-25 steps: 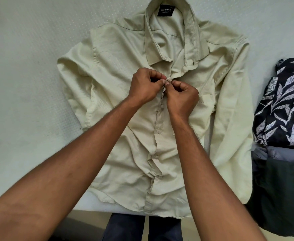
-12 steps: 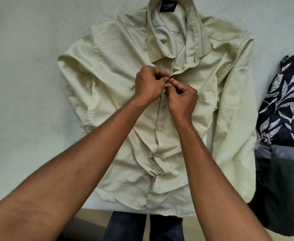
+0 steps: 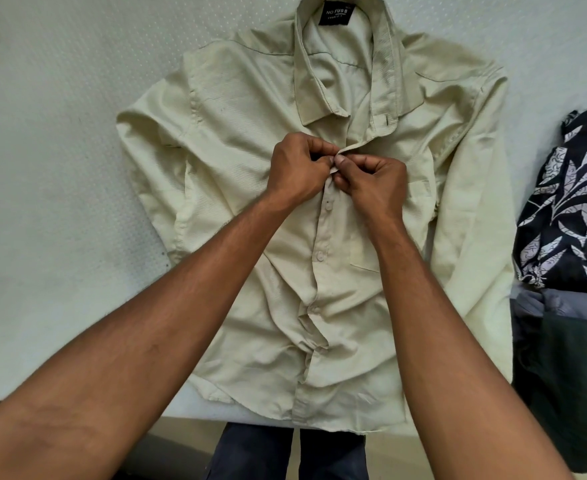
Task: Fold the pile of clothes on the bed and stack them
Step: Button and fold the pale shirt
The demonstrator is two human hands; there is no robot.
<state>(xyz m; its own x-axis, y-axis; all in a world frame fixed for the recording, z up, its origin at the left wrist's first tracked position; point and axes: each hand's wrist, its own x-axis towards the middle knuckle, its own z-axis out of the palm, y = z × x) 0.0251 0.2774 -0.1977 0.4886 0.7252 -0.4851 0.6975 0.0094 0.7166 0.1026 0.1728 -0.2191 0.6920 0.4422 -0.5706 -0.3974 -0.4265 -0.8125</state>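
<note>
Pinching the shirt (image 3: 236, 140) front at mid-frame, left hand (image 3: 297, 168) and right hand (image 3: 371, 183) have barely moved; buttoning drags on, folding not yet started.

Single head-worn view, looking steeply down, close over bed (image 3: 60, 168), hands central

1. A cream shirt (image 3: 250, 161) lies face up on the pale bed (image 3: 60, 150), collar at the far end.
2. The left hand (image 3: 297, 168) and right hand (image 3: 371, 183) meet just below the collar — both pinch the placket (image 3: 323, 244) there.
3. At the right — a leaf-print garment (image 3: 569, 202) above dark folded clothes (image 3: 576, 375).
</note>
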